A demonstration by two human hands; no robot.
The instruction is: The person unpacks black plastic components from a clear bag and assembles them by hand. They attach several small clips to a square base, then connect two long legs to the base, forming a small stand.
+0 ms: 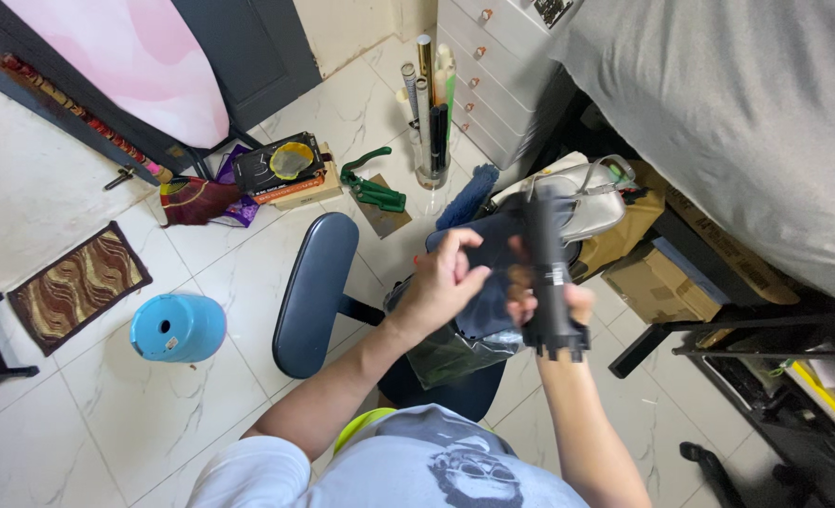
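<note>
- Two hands are working over the stool (316, 292): right hand (568, 306) is gripping an upright black tube (547, 273).
- Left hand (441, 282), fingers pinched closed on a dark cloth (493, 259), is wiping it.
- Next stroke likely calls for steady tube support.

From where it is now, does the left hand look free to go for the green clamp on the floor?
Probably not as things stand. The left hand is pinching a dark cloth against the black tube that the right hand grips. The green clamp lies beyond the blue chair.
</note>
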